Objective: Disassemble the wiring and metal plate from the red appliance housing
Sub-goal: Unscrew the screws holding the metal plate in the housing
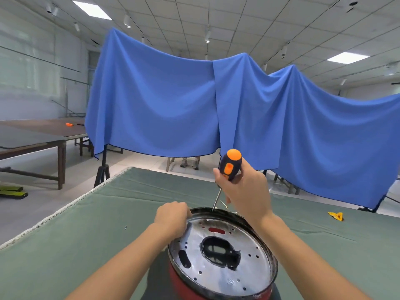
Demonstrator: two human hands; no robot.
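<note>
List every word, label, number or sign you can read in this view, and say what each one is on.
No text can be read.
Metal plate: a small round stamped mark near its front edge, too small and blurred to read.
Screwdriver in the right hand: orange patches on the handle, no lettering visible.
Yellow object on the green table cover: no legible marking.

Matt green cloth [86,234] over the table, faintly creased, with a rough pale edge. Round plate [218,254] of dull silvery metal, scuffed and punched with holes, set inside a glossy black rim. Smooth red housing [179,280] below it, slightly shiny. Screwdriver [229,164] with a rubbery-looking black and orange handle and a thin bright steel shaft. Soft blue fabric [162,94] hanging in loose folds behind, matt. Dark wooden tables [43,135] at far left, tops faintly reflective. Small yellow plastic-looking piece [336,215] on the cloth.
</note>
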